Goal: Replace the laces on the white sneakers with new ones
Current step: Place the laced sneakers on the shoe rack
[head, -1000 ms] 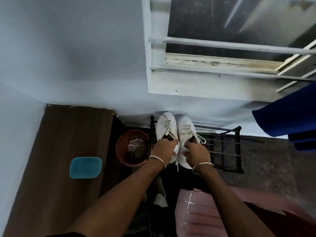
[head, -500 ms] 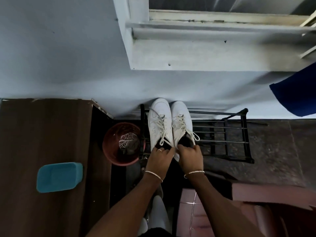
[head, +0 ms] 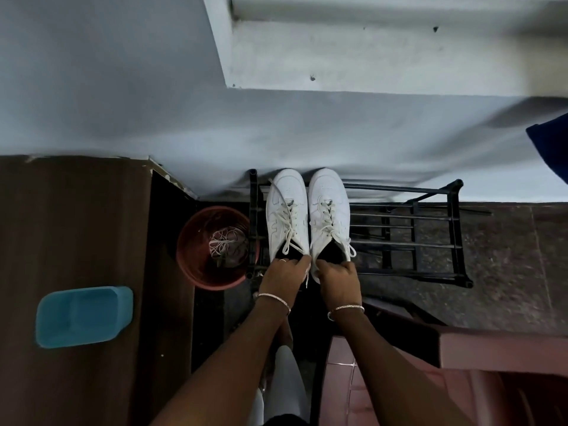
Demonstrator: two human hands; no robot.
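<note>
Fingers (head: 295, 262) of the left hand (head: 284, 275) are curled together over the heel rim of the left sneaker (head: 285, 210). The right hand (head: 336, 279) grips the heel rim of the right sneaker (head: 329, 207) in the same way; the thumbs are hidden. Both sneakers stand side by side on the left end of the rack (head: 430, 244), toes close against the wall (head: 153, 103). Each has its laces (head: 327, 221) threaded, with the ends hanging loose.

Compared with one second ago, the hands have slid back from the shoe openings to the heels, while the pair has kept its place on the rack. I judge from this that the pair is about to be lifted off, or has just been set down; I cannot tell which. No eyelet is emptied yet, so the replacing looks hardly begun. A bundle (head: 222, 242) of loose laces lies in the pot (head: 192, 269) just beside the rack; whether these are new or old is not clear.
</note>
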